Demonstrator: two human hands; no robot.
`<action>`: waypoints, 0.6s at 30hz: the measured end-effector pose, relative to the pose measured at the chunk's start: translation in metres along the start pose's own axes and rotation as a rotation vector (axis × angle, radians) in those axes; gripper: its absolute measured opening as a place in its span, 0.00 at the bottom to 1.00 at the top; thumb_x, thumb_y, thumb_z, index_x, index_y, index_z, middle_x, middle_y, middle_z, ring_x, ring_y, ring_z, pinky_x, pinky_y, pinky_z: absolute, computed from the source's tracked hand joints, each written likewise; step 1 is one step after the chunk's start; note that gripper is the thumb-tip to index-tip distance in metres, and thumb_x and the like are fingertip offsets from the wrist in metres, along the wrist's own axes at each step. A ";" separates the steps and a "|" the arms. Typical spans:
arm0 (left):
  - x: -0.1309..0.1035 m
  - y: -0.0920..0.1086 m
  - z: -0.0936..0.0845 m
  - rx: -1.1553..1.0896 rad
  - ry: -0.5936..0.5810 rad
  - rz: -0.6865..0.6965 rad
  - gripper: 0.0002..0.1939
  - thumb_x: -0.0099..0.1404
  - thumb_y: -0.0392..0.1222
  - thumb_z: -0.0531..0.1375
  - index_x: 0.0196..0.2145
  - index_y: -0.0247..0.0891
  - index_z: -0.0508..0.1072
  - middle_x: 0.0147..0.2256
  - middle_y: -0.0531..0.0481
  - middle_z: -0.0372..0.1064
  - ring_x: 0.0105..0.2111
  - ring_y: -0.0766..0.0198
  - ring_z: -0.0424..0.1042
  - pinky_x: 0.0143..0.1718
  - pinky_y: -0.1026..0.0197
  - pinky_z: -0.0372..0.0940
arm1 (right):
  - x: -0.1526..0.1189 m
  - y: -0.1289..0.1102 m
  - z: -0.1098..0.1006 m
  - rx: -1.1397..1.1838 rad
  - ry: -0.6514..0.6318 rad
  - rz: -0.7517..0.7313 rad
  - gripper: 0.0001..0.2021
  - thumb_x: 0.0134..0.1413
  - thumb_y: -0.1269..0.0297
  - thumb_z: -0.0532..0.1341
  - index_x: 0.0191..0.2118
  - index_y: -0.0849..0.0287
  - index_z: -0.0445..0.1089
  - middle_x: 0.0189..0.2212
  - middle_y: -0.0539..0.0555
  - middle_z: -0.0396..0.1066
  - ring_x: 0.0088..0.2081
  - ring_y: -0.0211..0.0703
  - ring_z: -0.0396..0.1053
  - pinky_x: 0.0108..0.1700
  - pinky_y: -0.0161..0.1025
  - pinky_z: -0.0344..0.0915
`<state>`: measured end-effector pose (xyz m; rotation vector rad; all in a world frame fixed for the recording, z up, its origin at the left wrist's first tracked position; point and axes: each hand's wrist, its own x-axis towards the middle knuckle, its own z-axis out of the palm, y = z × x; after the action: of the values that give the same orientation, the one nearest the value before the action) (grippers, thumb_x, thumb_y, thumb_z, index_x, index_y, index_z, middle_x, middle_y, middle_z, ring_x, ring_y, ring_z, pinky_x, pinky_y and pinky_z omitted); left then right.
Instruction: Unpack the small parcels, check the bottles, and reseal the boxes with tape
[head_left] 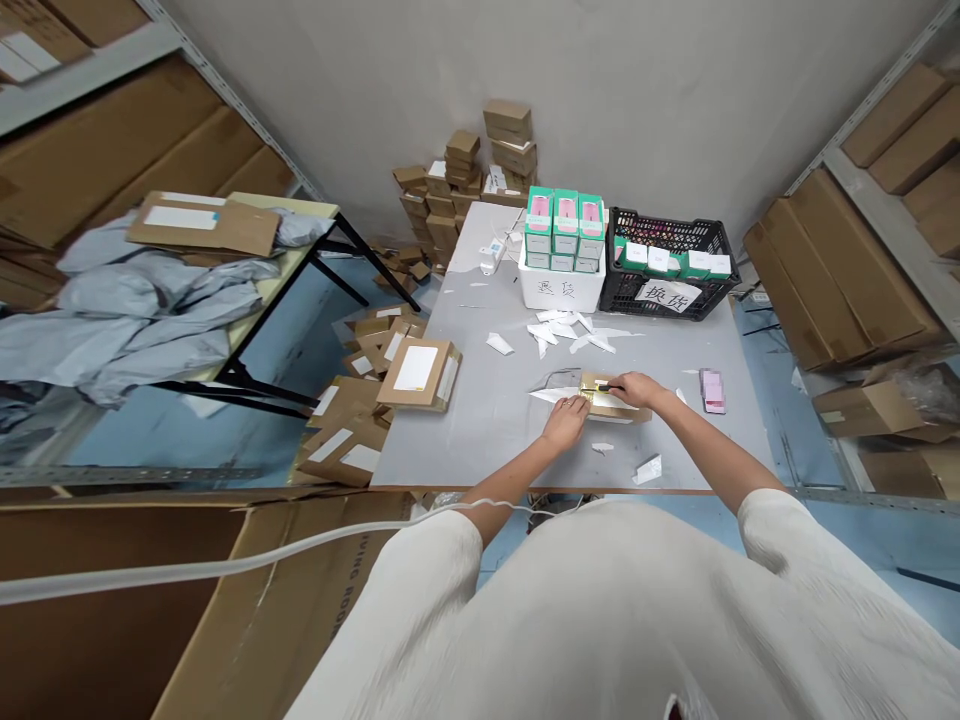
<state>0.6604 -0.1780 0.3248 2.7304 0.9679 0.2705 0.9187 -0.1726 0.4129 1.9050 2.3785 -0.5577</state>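
Note:
A small brown cardboard box point(626, 411) with tape across its end lies on the grey table, near the front. My right hand point(637, 389) is closed around a dark-handled utility knife point(609, 387), whose tip is at the taped part of the box. At the left end of the box, my left hand point(568, 422) has its fingers closed on the edge, beside the tape. A white paper strip and a clear plastic piece point(562, 378) stick out left of the box. To the right of my right hand lies a pink-and-white card or small packet point(713, 391).
Torn white paper point(559, 328) is scattered over the table point(480, 450). Behind stand a white bin point(536, 291) of green-and-pink boxes and a black crate point(679, 305). A labelled carton point(420, 373) sits at the left edge. A white cable point(225, 568) crosses the lower left.

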 end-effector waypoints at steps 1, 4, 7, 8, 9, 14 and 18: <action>0.001 0.001 0.000 0.012 0.002 -0.006 0.31 0.71 0.31 0.57 0.70 0.40 0.65 0.65 0.35 0.69 0.69 0.46 0.63 0.68 0.45 0.57 | 0.001 -0.001 -0.002 -0.024 -0.014 -0.005 0.18 0.75 0.52 0.57 0.48 0.50 0.84 0.42 0.57 0.84 0.44 0.51 0.79 0.43 0.38 0.64; 0.005 0.002 0.003 0.038 0.005 -0.033 0.27 0.75 0.32 0.55 0.70 0.39 0.66 0.62 0.35 0.71 0.66 0.46 0.65 0.65 0.46 0.59 | 0.000 -0.002 -0.003 -0.049 -0.023 -0.008 0.16 0.75 0.54 0.57 0.49 0.50 0.84 0.43 0.58 0.84 0.44 0.52 0.79 0.44 0.39 0.64; 0.010 0.001 0.005 0.048 -0.002 -0.046 0.25 0.77 0.32 0.52 0.68 0.39 0.67 0.59 0.35 0.72 0.63 0.46 0.67 0.63 0.46 0.60 | -0.003 -0.005 0.001 -0.050 -0.003 0.014 0.16 0.75 0.55 0.58 0.50 0.50 0.83 0.45 0.58 0.84 0.45 0.52 0.79 0.45 0.39 0.65; 0.012 0.001 0.006 0.054 -0.005 -0.046 0.25 0.77 0.32 0.52 0.68 0.39 0.68 0.58 0.35 0.73 0.62 0.46 0.67 0.62 0.46 0.60 | -0.004 -0.006 0.002 -0.061 0.001 0.023 0.16 0.75 0.56 0.57 0.51 0.50 0.83 0.45 0.58 0.84 0.45 0.52 0.79 0.45 0.39 0.66; 0.013 0.001 0.006 0.062 -0.009 -0.046 0.25 0.76 0.31 0.52 0.68 0.40 0.68 0.58 0.35 0.73 0.62 0.46 0.67 0.62 0.46 0.60 | -0.005 -0.008 0.002 -0.074 0.002 0.029 0.16 0.75 0.57 0.56 0.52 0.50 0.83 0.46 0.58 0.84 0.46 0.52 0.79 0.45 0.39 0.66; 0.017 0.000 0.004 0.057 -0.018 -0.061 0.27 0.75 0.29 0.53 0.68 0.41 0.69 0.57 0.35 0.73 0.60 0.45 0.69 0.61 0.45 0.59 | -0.013 -0.010 -0.003 -0.093 -0.002 0.036 0.18 0.75 0.58 0.55 0.54 0.51 0.83 0.49 0.61 0.83 0.48 0.55 0.79 0.46 0.42 0.67; 0.017 0.001 0.002 0.048 -0.023 -0.060 0.28 0.73 0.28 0.54 0.68 0.41 0.70 0.56 0.35 0.73 0.60 0.44 0.68 0.62 0.45 0.58 | -0.016 -0.007 -0.006 -0.058 -0.009 0.052 0.16 0.74 0.58 0.57 0.51 0.51 0.84 0.47 0.60 0.84 0.46 0.56 0.80 0.45 0.42 0.67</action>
<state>0.6738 -0.1681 0.3248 2.7350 1.0619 0.2073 0.9174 -0.1869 0.4245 1.9300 2.3056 -0.4868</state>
